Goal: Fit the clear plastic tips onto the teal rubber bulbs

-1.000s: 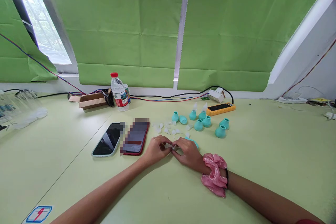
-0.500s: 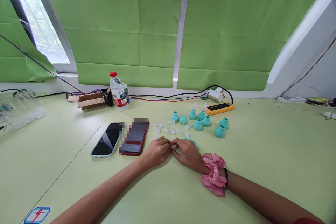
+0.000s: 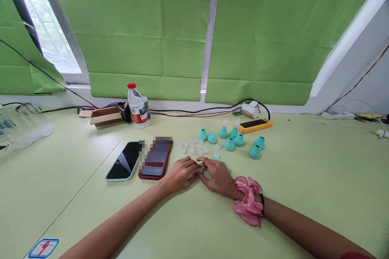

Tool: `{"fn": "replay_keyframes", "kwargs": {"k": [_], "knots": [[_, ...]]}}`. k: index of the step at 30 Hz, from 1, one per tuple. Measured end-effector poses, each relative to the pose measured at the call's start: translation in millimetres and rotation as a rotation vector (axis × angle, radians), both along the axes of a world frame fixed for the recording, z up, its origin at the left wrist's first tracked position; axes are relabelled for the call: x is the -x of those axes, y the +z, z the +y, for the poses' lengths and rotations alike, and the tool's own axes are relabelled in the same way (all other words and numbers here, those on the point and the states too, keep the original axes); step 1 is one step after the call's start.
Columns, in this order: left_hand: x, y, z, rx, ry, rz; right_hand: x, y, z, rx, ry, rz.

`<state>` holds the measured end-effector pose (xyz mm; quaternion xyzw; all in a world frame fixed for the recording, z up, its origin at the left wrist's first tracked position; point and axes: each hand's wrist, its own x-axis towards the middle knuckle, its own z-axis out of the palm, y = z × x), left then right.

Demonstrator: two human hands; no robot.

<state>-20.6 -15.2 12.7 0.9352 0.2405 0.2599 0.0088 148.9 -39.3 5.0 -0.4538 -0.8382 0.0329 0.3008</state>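
Observation:
My left hand (image 3: 181,174) and my right hand (image 3: 216,175) rest together on the pale green table (image 3: 304,178), fingertips meeting over a small clear plastic piece (image 3: 199,170) that both pinch. A teal rubber bulb (image 3: 225,164) lies just behind my right hand, partly hidden. A pink scrunchie (image 3: 248,201) sits on my right wrist. Beyond the hands lie several small clear plastic tips (image 3: 194,149) and several teal bulbs (image 3: 240,141), two of them with clear tips fitted.
Two phones (image 3: 142,160) lie left of my hands. Farther back stand a water bottle (image 3: 137,107), a cardboard box (image 3: 105,116), a yellow power strip (image 3: 255,125) with cables, and clear plastic packaging (image 3: 21,127) at the far left. Green curtains hang behind.
My hands have stayed together at the same spot; the fingers have shifted slightly over the small clear piece. The camera view has barely moved.

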Motion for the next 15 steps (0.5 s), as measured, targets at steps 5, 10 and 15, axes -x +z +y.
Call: {"fn": "replay_keyframes", "kwargs": {"k": [5, 10, 15], "knots": [[-2.8, -1.6, 0.2, 0.014, 0.021, -0.026, -1.5, -0.3, 1.8, 0.000, 0.015, 0.012], [-4.6, -2.7, -1.4, 0.038, 0.056, -0.047, -1.4, -0.9, 1.7, 0.005, 0.052, 0.040], [-4.8, -4.4, -1.7, 0.064, 0.071, -0.057, -7.0, 11.4, 6.5, -0.030, 0.095, 0.115]]}}
